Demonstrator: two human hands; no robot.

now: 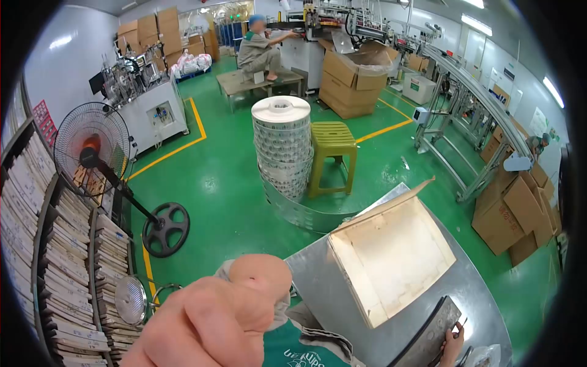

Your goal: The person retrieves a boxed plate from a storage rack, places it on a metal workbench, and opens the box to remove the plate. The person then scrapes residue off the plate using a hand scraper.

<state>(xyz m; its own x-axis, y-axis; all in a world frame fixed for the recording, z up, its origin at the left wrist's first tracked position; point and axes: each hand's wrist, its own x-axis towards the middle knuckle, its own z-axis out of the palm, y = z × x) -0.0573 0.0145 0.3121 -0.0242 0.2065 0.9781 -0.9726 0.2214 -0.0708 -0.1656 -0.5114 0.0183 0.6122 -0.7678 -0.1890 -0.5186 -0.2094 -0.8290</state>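
Observation:
One large hand, my left hand (205,318), is close to the camera at the lower left, its fingers curled; whatever they may hold is hidden. My right hand (453,344) is at the lower right, its fingers round the edge of a dark, curved metal plate (428,333). This plate lies over the grey metal table (312,269). Behind it on the table is an open, shallow cardboard box (391,263) with a pale, stained inside. A tall stack of printed label rolls (281,147) stands beyond the table, with a loose strip curving from its base towards the box.
A green stool (333,137) stands beside the rolls. At the left are a black fan (92,150) and shelves of upright boards (73,275). A person (260,52) sits far back near a large carton (348,85). A conveyor frame (471,98) and cartons (504,214) are right.

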